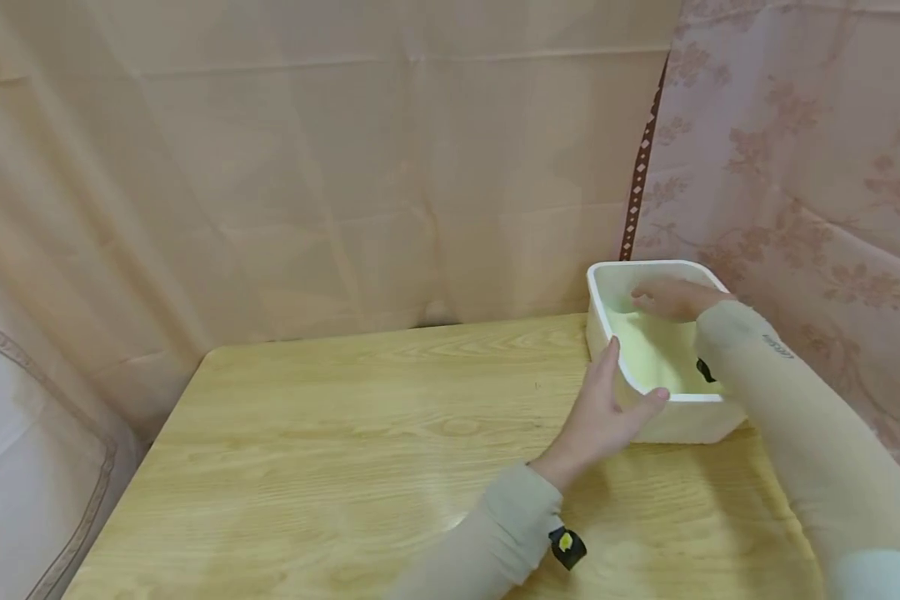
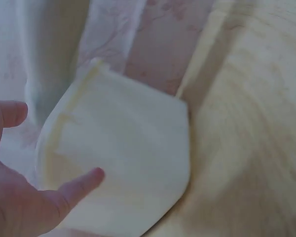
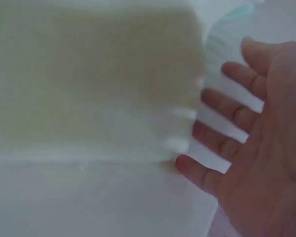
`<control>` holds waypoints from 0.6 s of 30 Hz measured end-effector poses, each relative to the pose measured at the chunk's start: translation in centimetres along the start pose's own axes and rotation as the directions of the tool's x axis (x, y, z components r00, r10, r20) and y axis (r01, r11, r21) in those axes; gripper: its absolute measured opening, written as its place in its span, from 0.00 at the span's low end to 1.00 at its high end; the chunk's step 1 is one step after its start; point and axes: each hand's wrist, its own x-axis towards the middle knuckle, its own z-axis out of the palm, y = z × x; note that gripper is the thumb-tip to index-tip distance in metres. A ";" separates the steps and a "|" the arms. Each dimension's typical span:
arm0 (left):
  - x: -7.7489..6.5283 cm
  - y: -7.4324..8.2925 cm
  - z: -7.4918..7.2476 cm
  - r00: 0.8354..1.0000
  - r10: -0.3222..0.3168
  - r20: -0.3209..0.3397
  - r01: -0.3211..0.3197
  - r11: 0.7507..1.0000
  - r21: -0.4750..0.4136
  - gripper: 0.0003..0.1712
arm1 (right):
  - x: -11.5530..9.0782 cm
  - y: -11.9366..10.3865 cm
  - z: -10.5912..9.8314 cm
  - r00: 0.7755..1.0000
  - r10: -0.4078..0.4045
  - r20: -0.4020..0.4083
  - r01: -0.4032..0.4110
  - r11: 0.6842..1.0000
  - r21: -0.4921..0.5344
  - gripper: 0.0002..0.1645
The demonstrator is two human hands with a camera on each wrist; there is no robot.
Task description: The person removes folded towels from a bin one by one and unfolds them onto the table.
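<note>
Here, the right hand (image 1: 673,299) hangs inside a tub (image 1: 682,422).

A yellow wood-grain table (image 1: 330,458) with a rounded far left corner carries a white, open-topped rectangular bin (image 1: 682,425) with rounded corners. The bin stands upright at the table's far right, by the edge, with soft shadows on the surface before it.
</note>
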 end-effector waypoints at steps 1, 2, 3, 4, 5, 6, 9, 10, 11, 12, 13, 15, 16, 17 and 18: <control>-0.1 -0.1 0.5 1.000 0.009 0.005 -0.009 1.000 0.012 0.51 | 0.0 0.2 0.4 1.000 0.001 0.004 -0.001 1.000 -0.003 0.26; -0.1 -0.2 0.9 1.000 0.025 0.015 -0.025 1.000 0.012 0.51 | 0.0 0.5 0.8 1.000 -0.004 0.009 0.004 1.000 -0.008 0.24; -0.1 -0.2 1.2 0.999 0.036 0.020 -0.036 0.999 0.010 0.51 | 0.0 0.7 1.2 1.000 -0.008 0.024 0.008 1.000 -0.010 0.22; -0.1 -0.3 1.4 0.999 0.037 0.024 -0.037 0.999 0.006 0.51 | 0.0 0.8 1.5 0.999 -0.001 0.043 0.001 1.000 -0.006 0.20; -0.1 -0.3 1.6 0.999 0.033 0.024 -0.033 0.999 0.000 0.51 | 0.1 0.9 1.7 0.999 -0.002 0.054 0.002 1.000 -0.003 0.19; -0.1 -0.3 1.7 0.999 0.029 0.021 -0.029 1.000 0.006 0.50 | 0.0 0.8 1.8 0.997 0.015 0.078 -0.016 1.000 0.009 0.21; 0.1 -0.3 2.0 1.000 0.016 0.001 -0.016 1.000 0.015 0.48 | 0.0 0.7 2.0 0.990 0.044 0.133 -0.047 0.999 0.018 0.26; 0.1 -0.3 2.1 1.000 0.009 -0.002 -0.009 1.000 0.019 0.47 | 0.0 0.7 2.0 0.989 0.054 0.137 -0.057 0.998 0.015 0.29; 0.2 -0.2 2.2 1.000 0.006 -0.006 -0.006 1.000 0.023 0.47 | -0.1 0.7 2.0 0.988 0.065 0.140 -0.066 0.998 0.008 0.31; 0.2 -0.2 2.3 1.000 0.004 -0.009 -0.004 1.000 0.028 0.46 | -0.1 0.7 2.0 0.987 0.073 0.145 -0.074 0.997 0.003 0.32; 0.3 -0.2 2.4 1.000 -0.001 -0.007 0.001 1.000 0.027 0.46 | -0.1 0.8 2.0 0.986 0.075 0.151 -0.076 0.997 0.000 0.33; 0.4 -0.1 2.6 1.000 0.006 -0.010 -0.005 0.999 0.051 0.45 | -0.3 1.0 2.1 0.979 0.102 0.178 -0.103 0.995 -0.006 0.35; 0.4 -0.1 2.7 1.000 0.012 -0.016 -0.011 0.998 0.067 0.45 | -0.3 1.1 2.1 0.974 0.115 0.195 -0.117 0.993 -0.003 0.35; 0.5 0.0 2.8 1.000 0.020 -0.020 -0.019 0.997 0.073 0.44 | -0.4 1.2 2.2 0.968 0.129 0.217 -0.132 0.991 0.001 0.37; 0.5 -0.1 2.9 0.999 0.028 -0.022 -0.026 0.996 0.081 0.44 | -0.5 1.3 2.3 0.961 0.139 0.240 -0.146 0.989 0.013 0.37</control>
